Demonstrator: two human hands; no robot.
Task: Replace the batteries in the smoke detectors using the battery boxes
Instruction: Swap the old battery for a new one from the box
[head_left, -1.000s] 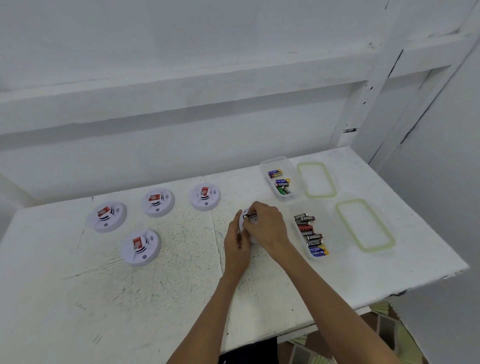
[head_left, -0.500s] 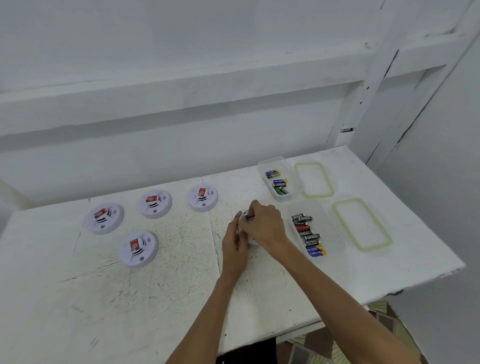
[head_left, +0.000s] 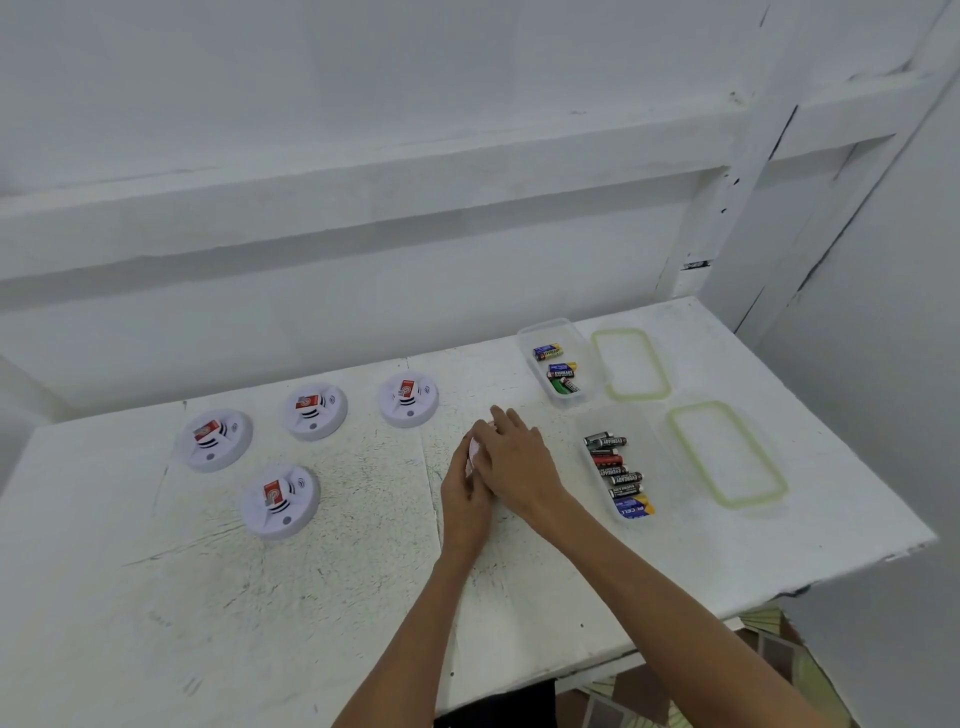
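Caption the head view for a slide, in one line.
Left hand and right hand cover a smoke detector on the table, between four more detectors and two open battery boxes.

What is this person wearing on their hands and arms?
Nothing worn shows. The left hand and right hand are bare, with no gloves, rings or watch visible. The left forearm and right forearm are uncovered down to the picture's edge, with no sleeves in view.

Single wide-angle view from head height, facing forward and down over the white counter (head_left: 675, 561) toward the wall (head_left: 363, 156) behind. Near enough for both forearms (head_left: 649, 587) to enter from the bottom edge, left hand (head_left: 465, 493) and right hand (head_left: 519, 462) meeting near centre of frame.
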